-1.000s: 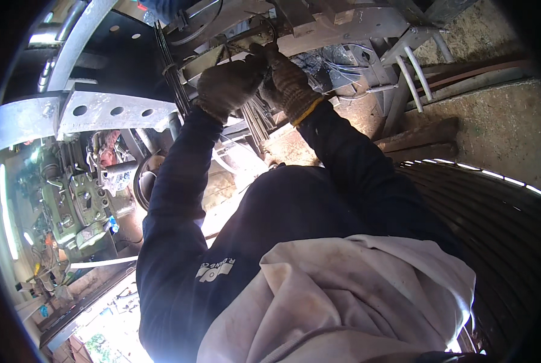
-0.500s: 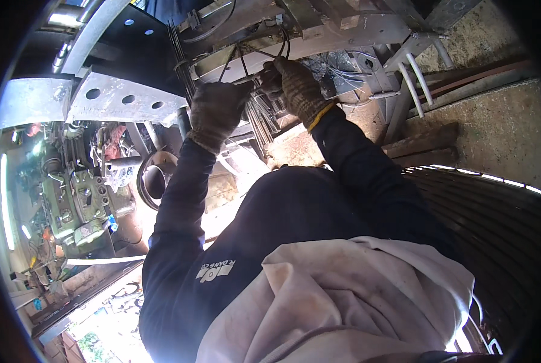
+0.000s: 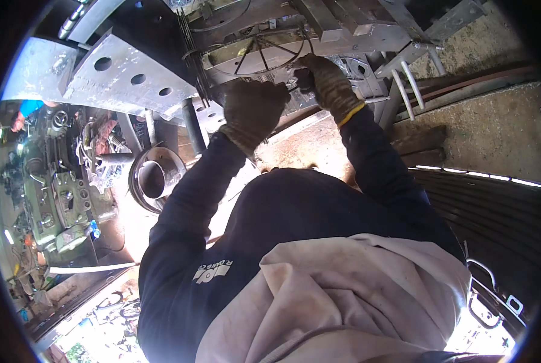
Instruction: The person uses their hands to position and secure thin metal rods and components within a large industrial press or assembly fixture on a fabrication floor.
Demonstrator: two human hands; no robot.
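Observation:
My left hand [image 3: 255, 113], in a knitted work glove, is closed in a fist, its fingers curled away from view. To its right, my right hand [image 3: 333, 88], in a matching glove with a yellow cuff edge, has bent fingers around something dark. A short piece of thin dark rod [image 3: 293, 89] shows in the gap between the hands; which hand grips it is hard to tell. Just beyond them is a spoked ring of dark thin metal [image 3: 259, 45], its near rim partly behind the gloves. Beside the left hand runs a bundle of thin metal rods [image 3: 193, 57].
Grey steel plate with round holes [image 3: 120, 75] juts in at the left. Below it are a round metal pipe piece [image 3: 152, 176] and a green machine [image 3: 65, 206]. Beams [image 3: 367, 39] cross the far side. Planks [image 3: 419, 148] lie right, near a corrugated dark sheet [image 3: 482, 212].
Both hands have moved right and slightly nearer, with a wider gap between them. More of the spoked ring shows now. The whole view has shifted a little.

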